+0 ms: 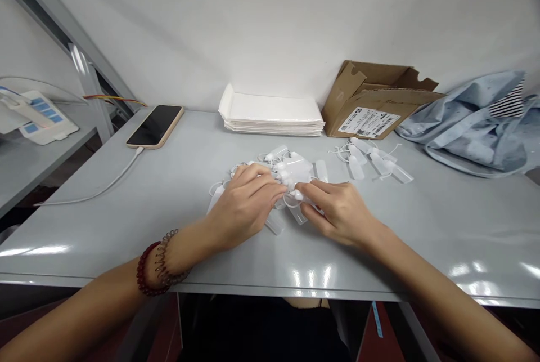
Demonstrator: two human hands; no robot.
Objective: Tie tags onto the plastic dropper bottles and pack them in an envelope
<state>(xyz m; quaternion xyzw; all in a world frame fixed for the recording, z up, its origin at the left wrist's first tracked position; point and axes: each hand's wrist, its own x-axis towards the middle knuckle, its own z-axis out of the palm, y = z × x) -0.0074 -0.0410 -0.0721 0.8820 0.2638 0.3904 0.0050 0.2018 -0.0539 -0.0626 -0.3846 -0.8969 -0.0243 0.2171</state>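
A pile of small translucent white plastic pieces, with narrow necks and thin white loops, lies on the grey table. My left hand rests over the pile's left part, its fingers pressed together and their tips at the middle of the heap; what they hold is hidden. From the right, my right hand pinches one white plastic piece between thumb and fingers. The two hands' fingertips are close together. A second, smaller group of the same pieces lies farther right, apart from my hands.
Behind the pile sits a stack of white envelopes. An open cardboard box with a label stands beside it, and light blue cloth lies at the right. A charging phone with a white cable occupies the left side.
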